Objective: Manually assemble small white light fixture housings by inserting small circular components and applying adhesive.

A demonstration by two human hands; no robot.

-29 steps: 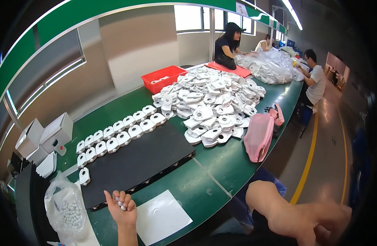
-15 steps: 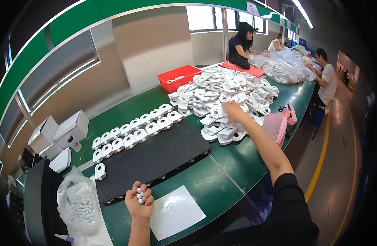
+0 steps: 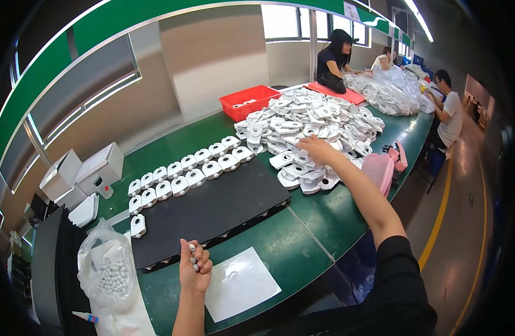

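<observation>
White plastic parts (image 3: 319, 120) heaped right under right hand (image 3: 316, 148), fingers loosely spread; left hand (image 3: 193, 270), lower centre, pinching small beads (image 3: 193, 259).

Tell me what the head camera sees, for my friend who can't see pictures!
A person's right hand reaches into a big pile of white plastic parts on a green table. Their left hand holds small white balls near a black mat with rows of white parts along it.

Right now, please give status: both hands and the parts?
Left hand shut on small beads. Right hand open, reaching onto the white parts pile. Nothing in the way.
</observation>
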